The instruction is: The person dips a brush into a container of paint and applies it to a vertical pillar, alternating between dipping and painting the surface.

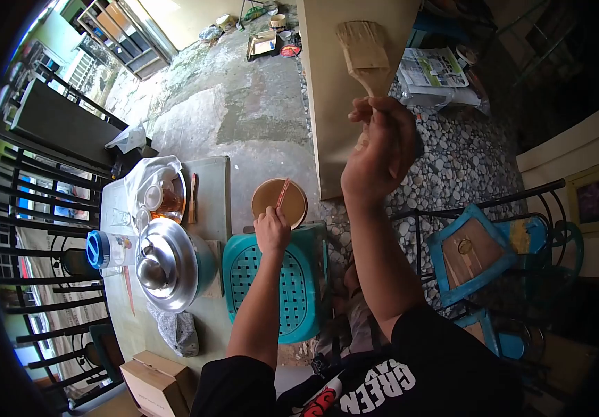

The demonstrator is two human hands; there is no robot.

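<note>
My right hand (383, 149) is raised high, fingers closed round the handle of a wide paintbrush (364, 52). The brush points upward, its bristles and body coated in beige, over the face of a beige wall panel (328, 132). Lower down, my left hand (272, 229) is closed at the near rim of a round paint bucket (263, 201) with tan paint inside. From its fingers a thin reddish strip (283, 192) runs across the bucket's mouth toward the far rim. Right below this hand is a teal plastic stool (299, 278) with a perforated seat.
Left stands a table (209, 187) with a large metal pot lid (180, 278), a blue-lidded jar (98, 250), a glass pitcher and a cloth. A cardboard box (153, 386) sits at bottom left. Blue-framed chairs (469, 254) stand right on pebbled floor. Paint supplies (264, 43) lie farther back.
</note>
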